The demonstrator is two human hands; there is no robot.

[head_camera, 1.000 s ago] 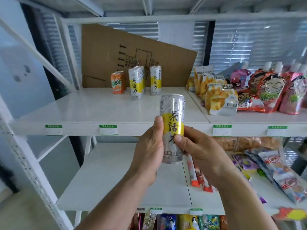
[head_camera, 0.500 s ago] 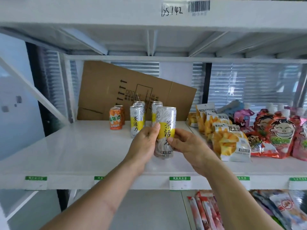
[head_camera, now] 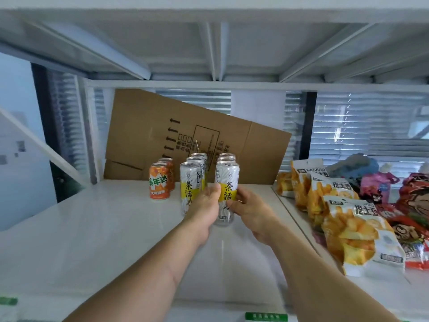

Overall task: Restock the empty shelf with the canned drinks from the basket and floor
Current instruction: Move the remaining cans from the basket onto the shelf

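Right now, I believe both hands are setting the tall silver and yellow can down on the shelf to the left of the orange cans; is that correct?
Not quite. The head view shows the left hand and right hand holding the tall silver and yellow can on the shelf to the right of the orange cans, fronting the right-hand row.

Both hands (head_camera: 232, 205) moved the can (head_camera: 227, 194) onto the shelf (head_camera: 92, 228).

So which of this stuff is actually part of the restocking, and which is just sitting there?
Part of the job:
- tall can, held by left hand and right hand
- white shelf
- tall cans already shelved
- orange cans

Just there:
- cardboard sheet
- chip bags
- red snack pouches
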